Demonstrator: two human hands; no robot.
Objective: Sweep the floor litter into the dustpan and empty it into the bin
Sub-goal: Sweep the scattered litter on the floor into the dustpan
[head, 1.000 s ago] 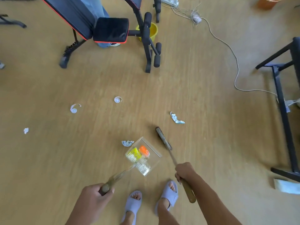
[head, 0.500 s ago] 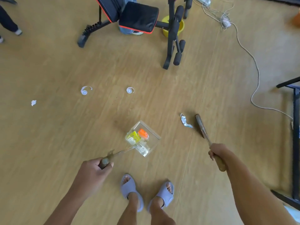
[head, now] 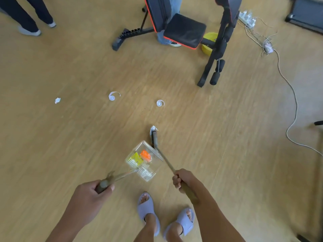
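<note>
My left hand [head: 90, 193] grips the wooden handle of a clear plastic dustpan [head: 148, 173] resting on the floor, with a yellow piece [head: 135, 157] and an orange piece [head: 146, 154] of litter inside. My right hand [head: 183, 179] grips the handle of a small brush [head: 154, 138], whose head touches a crumpled white paper scrap [head: 153, 128] just beyond the dustpan's mouth. Farther out on the floor lie two curled white scraps [head: 112, 96] [head: 160, 103] and a small crumpled white bit [head: 57, 100] to the left.
A black workout bench [head: 185, 30] stands at the top, with a yellow bin [head: 208, 43] behind its frame. A cable [head: 293, 102] trails along the right side. Another person's legs [head: 33, 18] stand at top left. My feet in grey slippers [head: 148, 210] are below the dustpan.
The brush has swung left from the open floor on the right and pushed the crumpled scrap up to the dustpan's mouth. The dustpan and left hand have stayed put.
</note>
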